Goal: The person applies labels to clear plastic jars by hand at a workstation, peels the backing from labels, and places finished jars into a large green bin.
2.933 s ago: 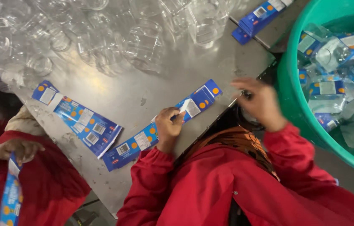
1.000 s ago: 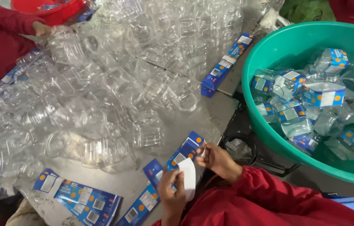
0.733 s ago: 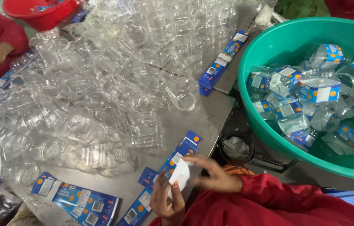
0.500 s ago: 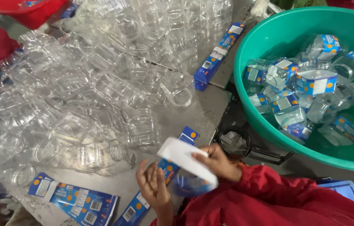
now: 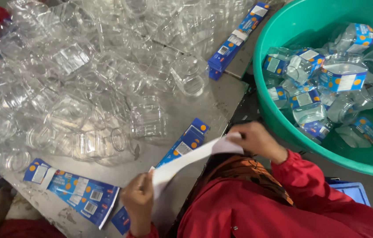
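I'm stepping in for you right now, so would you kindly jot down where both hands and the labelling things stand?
Left hand and right hand hold a white strip stretched between them, one end each.
Blue label strips lie on the metal table by the near edge.
Done: labelled jars sit in the green tub.
Left: a heap of clear unlabelled jars on the table.

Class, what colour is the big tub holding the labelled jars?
Green tub, shown in the head view.
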